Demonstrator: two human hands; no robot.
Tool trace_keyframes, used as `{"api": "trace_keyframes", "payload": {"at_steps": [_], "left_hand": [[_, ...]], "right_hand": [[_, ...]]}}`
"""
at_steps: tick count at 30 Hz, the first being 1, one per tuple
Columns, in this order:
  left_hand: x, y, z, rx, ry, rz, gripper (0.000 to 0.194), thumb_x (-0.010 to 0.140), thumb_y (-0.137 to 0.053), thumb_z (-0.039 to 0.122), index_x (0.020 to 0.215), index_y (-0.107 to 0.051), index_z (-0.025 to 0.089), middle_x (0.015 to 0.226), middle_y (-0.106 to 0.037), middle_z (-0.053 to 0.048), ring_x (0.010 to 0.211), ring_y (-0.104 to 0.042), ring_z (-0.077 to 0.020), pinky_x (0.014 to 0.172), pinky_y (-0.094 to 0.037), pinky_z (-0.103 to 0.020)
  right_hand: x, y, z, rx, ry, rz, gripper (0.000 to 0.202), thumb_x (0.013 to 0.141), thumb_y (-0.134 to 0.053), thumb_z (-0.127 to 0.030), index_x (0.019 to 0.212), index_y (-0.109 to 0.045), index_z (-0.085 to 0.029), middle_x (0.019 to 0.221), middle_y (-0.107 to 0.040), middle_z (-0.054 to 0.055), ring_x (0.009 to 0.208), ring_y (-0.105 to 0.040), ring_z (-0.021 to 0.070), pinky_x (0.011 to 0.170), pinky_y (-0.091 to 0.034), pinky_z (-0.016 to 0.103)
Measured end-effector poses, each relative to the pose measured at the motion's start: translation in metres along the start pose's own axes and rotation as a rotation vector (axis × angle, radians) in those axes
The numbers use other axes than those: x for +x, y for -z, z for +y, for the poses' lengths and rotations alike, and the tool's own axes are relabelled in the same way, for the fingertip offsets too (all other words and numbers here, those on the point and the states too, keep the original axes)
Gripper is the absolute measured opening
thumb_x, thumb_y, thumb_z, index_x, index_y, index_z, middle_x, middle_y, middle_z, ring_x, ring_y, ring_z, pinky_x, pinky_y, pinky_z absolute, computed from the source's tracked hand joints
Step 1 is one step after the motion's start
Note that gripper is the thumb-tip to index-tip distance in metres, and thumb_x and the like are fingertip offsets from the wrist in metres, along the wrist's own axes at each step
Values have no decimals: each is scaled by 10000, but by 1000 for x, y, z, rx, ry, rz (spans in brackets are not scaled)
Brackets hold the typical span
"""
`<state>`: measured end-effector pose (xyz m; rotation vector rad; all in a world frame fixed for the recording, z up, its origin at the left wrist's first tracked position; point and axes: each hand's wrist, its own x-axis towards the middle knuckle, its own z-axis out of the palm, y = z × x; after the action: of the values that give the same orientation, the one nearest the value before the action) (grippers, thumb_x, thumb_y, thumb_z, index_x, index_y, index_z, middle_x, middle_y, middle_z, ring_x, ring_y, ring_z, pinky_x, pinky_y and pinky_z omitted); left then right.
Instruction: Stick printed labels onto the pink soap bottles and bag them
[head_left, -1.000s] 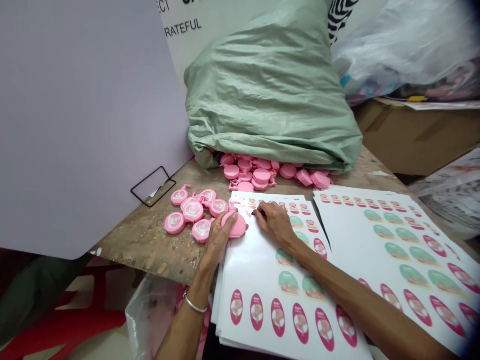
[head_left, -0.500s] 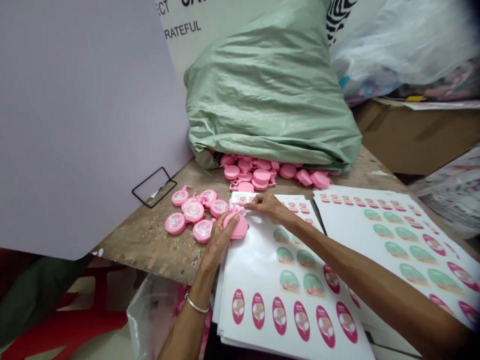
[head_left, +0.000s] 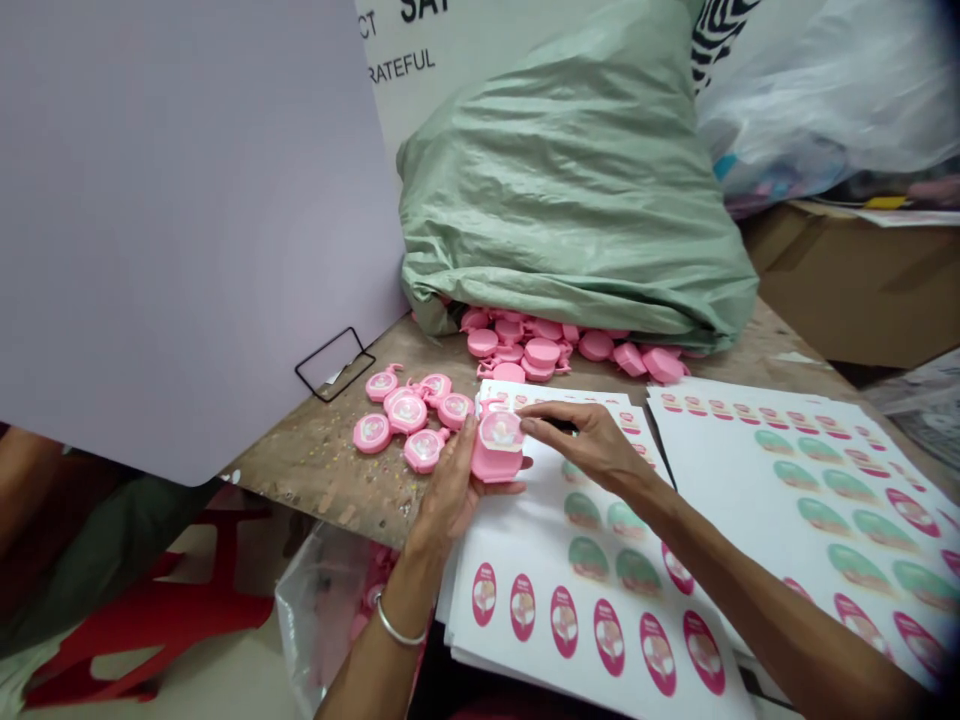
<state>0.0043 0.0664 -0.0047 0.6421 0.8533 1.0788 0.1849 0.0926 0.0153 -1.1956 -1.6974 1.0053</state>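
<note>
My left hand (head_left: 448, 488) grips a small pink plastic case (head_left: 495, 467) with a hook-like tab on top. Between the thumb and forefinger of my right hand (head_left: 592, 440) is the edge of a picture sticker (head_left: 500, 431), which lies over the upper part of the case; whether it is fully stuck down I cannot tell. Several pink cases with round picture labels (head_left: 406, 410) rest on the wooden table, left of my left hand. Under both hands lies a stack of sticker sheets (head_left: 525, 535) printed with green domes and magenta ovals.
A second stack of sticker sheets (head_left: 720, 470) lies to the right. Behind it, a big green sack (head_left: 577, 200) sits over a heap of unlabelled pink cases (head_left: 541, 352). A black wire frame (head_left: 335, 366) stands by the pale panel (head_left: 187, 220). Below the table edge hangs a clear bag (head_left: 315, 610).
My right hand has brought the sticker down onto the case. My left hand has turned the case so its front faces up. The whole view has shifted slightly.
</note>
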Motion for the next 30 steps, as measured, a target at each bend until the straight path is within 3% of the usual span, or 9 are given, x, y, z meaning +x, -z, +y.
{"api": "trace_keyframes", "payload": {"at_steps": [3, 13, 30], "left_hand": [[-5, -6, -1, -9, 23, 20, 507, 919, -493, 533, 1217, -594, 136, 1121, -700, -157, 926, -716, -265, 674, -628, -351], [-9, -10, 1, 23, 7, -1, 418, 925, -534, 439, 1192, -611, 127, 1092, -712, -138, 922, -712, -249, 700, -631, -361], [-8, -15, 5, 6, 3, 40, 457, 899, -572, 465, 1199, -602, 122, 1090, -709, -130, 968, -699, -262, 712, -635, -365]], "right_hand": [[-11, -3, -9, -86, 33, -19, 291, 822, -654, -468, 909, -759, -211, 917, -741, 44, 793, -642, 184, 675, -471, 288], [-21, 1, -9, -133, 72, -18, 255, 835, -661, -427, 935, -758, -214, 793, -729, 13, 678, -596, 134, 612, -447, 254], [-21, -2, -10, -160, 73, 47, 271, 808, -679, -440, 944, -758, -219, 831, -737, 35, 665, -592, 151, 605, -476, 280]]}}
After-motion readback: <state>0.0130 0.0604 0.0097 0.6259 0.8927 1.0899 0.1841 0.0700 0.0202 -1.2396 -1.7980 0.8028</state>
